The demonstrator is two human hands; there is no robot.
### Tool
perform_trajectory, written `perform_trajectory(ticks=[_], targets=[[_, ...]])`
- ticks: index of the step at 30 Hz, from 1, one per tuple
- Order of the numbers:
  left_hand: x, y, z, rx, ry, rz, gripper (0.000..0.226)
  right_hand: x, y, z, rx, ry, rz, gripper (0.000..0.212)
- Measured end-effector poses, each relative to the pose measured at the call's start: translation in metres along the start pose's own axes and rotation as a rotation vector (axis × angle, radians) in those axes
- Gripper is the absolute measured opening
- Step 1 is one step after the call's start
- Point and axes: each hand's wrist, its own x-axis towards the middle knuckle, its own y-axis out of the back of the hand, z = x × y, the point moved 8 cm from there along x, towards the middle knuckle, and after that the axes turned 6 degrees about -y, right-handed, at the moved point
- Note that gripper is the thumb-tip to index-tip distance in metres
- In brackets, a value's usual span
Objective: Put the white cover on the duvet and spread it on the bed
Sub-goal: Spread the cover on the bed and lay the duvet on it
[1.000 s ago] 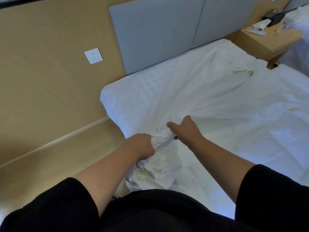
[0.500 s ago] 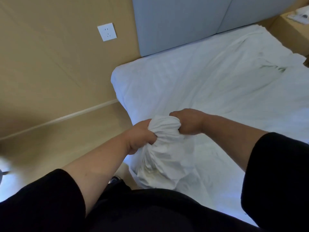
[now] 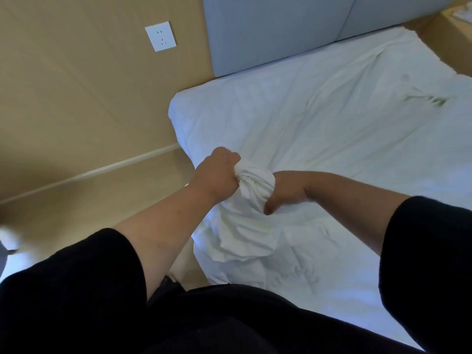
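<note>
Both of your hands clutch one bunched corner of the white cover (image 3: 255,185): your left hand (image 3: 217,172) closes its fist around the gathered cloth from the wall side, and your right hand (image 3: 286,192) curls round it from the other side, the thumb pointing down. You lift that bunch just above the near left edge of the bed (image 3: 332,118), while the remaining cover lies rumpled across the mattress toward the grey headboard (image 3: 268,31). Your black sleeves (image 3: 76,290) fill the lower frame. Beige wall panelling (image 3: 76,98) runs beside the bed, and a white wall socket (image 3: 160,36) sits left of the headboard.
</note>
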Motion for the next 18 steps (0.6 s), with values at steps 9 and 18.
perform_trajectory(ticks=[9,18], targets=[[-0.035,-0.033,0.016,-0.794,0.223,-0.448,0.043,-0.032,-0.005,0.008,-0.348,0.035,-0.035,0.080],[0.013,-0.013,0.030,-0.088,-0.057,-0.412,0.044,-0.051,0.068,-0.006,-0.699,-0.021,0.690,0.013]])
